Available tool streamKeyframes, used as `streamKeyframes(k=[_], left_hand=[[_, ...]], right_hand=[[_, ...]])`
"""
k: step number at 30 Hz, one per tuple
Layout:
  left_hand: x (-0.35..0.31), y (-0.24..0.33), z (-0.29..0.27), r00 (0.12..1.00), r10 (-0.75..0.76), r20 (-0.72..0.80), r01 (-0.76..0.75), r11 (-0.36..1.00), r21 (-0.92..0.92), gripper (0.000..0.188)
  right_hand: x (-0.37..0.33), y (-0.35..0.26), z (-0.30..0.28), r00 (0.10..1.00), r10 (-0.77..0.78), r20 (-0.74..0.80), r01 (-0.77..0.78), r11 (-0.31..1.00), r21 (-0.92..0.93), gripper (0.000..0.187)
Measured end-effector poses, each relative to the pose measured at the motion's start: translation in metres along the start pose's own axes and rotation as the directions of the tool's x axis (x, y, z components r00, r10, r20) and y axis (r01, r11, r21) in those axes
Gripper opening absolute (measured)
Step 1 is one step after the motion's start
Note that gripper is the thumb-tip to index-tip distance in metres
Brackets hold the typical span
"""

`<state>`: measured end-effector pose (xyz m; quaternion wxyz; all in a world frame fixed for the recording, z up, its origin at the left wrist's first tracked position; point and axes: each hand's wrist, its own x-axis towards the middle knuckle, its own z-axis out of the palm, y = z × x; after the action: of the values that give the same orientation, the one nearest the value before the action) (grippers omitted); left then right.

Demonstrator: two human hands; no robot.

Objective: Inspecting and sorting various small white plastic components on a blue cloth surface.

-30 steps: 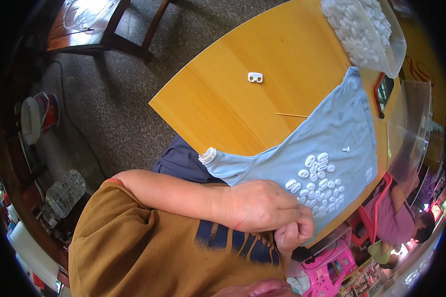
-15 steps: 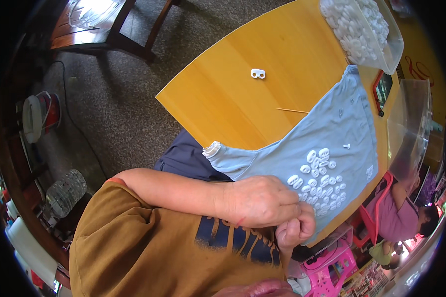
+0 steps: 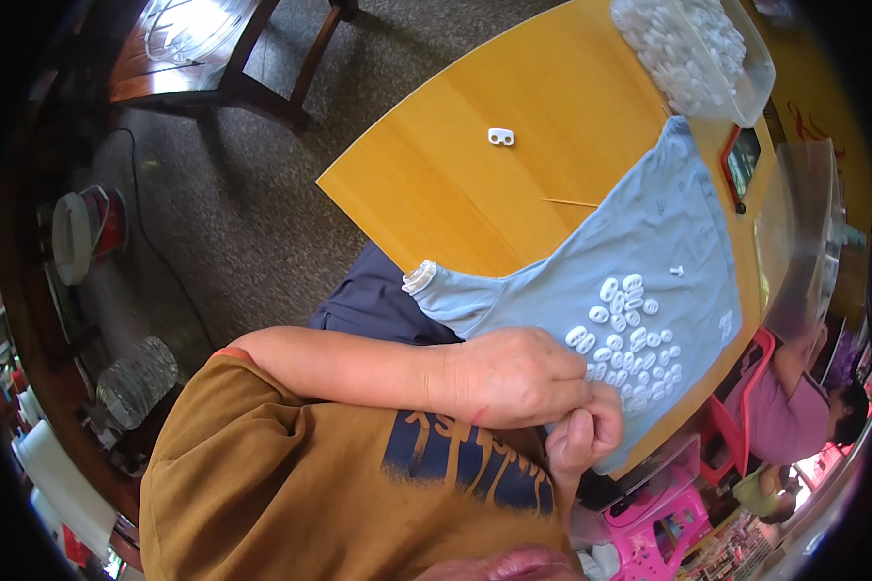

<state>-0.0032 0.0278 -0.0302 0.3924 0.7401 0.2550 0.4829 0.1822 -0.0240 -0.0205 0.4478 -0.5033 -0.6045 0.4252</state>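
Observation:
My left hand (image 3: 518, 378) reaches in from the left, its fingers bent and pressed together. Against its fingertips rests my right hand (image 3: 589, 434), closed with the fingers curled. Whatever the two hold between them is hidden. Just beyond lies a light blue cloth garment (image 3: 572, 266) spread over the table. Several small white oval plastic pieces (image 3: 638, 339) are heaped on it beside my hands. A tiny white T-shaped piece (image 3: 677, 271) sits apart on the cloth.
The yellow wooden table (image 3: 436, 145) carries a white two-holed piece (image 3: 501, 137), a thin wooden stick (image 3: 570, 202), a clear bin of white pieces (image 3: 761, 87) and a red-edged phone-like device (image 3: 741, 167). A pink stool (image 3: 659, 537) and another person (image 3: 790, 407) are at the right.
The view has shifted slightly. My hands stay pressed together in nearly the same pose, and the white pieces keep their arrangement.

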Motion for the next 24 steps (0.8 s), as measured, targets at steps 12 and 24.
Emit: streamKeyframes(k=[12,24], left_hand=[[0.007,0.016,0.0,0.999,-0.024,0.023,0.021,0.992,0.125,0.03],[0.032,0.016,0.013,0.998,0.048,0.038,-0.059,0.93,0.363,0.026]], right_hand=[[0.003,-0.004,0.0,0.998,-0.03,-0.06,0.041,0.983,0.179,0.011],[-0.005,-0.007,-0.027,0.977,-0.179,-0.119,0.2,0.959,0.201,0.01]])
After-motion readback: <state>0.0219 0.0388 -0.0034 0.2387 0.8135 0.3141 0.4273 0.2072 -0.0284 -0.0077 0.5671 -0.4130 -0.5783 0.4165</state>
